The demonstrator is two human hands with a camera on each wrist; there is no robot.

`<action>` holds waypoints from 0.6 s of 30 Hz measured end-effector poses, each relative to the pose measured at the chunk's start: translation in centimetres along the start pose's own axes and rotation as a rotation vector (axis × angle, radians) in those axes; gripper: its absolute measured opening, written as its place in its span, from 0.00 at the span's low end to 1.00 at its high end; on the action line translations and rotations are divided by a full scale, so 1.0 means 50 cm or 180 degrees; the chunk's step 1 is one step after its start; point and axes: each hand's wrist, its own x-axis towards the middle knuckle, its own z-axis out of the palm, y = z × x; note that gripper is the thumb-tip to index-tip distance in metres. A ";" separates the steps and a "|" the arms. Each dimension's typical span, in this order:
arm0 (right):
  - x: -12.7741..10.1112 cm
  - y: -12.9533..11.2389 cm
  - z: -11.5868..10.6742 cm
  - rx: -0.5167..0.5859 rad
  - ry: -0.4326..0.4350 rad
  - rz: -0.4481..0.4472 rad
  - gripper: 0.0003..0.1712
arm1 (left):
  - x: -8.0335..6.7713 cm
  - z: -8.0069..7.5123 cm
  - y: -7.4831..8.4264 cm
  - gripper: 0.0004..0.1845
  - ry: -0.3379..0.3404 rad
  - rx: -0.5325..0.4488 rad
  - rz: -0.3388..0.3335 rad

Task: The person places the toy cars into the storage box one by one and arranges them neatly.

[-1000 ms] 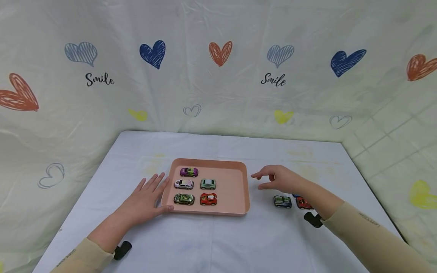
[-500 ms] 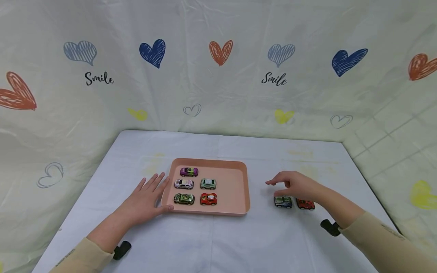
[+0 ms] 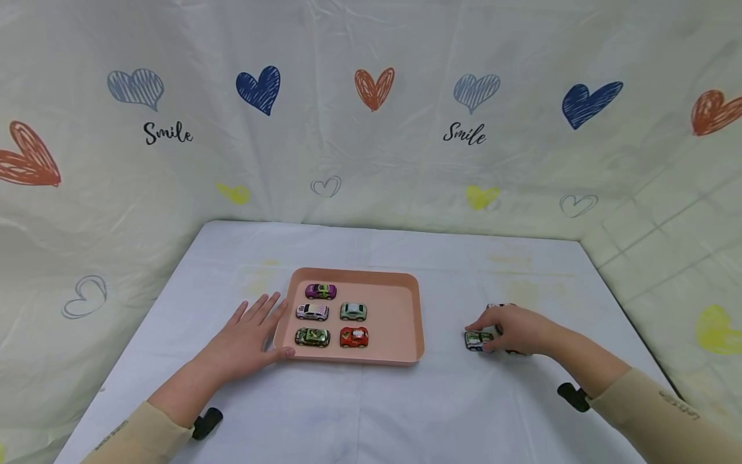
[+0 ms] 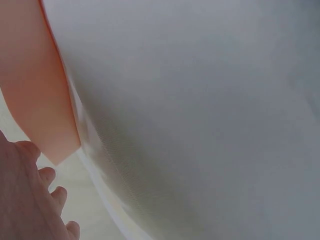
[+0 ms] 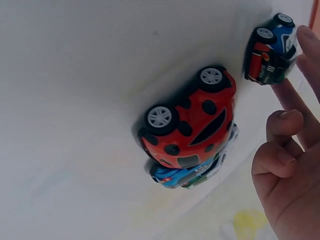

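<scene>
A pink tray sits mid-table and carries several toy cars: purple, white, pale green, camouflage green and red. My left hand lies flat on the table, its thumb against the tray's front left corner; the left wrist view shows the tray wall beside my fingers. To the right of the tray, my right hand curls over a green-and-blue car and pinches it. In the right wrist view a fingertip touches that car.
Under my right palm, a red car with black spots and a blue-and-white car stand side by side on the white tablecloth. A heart-print curtain closes the back and sides. Black wrist mounts hang below each sleeve.
My right hand has moved from beside the tray's right edge out to the right and down, and its fingers have curled onto the green-and-blue car. The left hand has stayed put.
</scene>
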 end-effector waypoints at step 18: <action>0.001 0.007 0.014 -0.0178 0.0017 0.0051 0.22 | 0.008 0.024 -0.015 0.58 0.0051 -0.0008 0.0011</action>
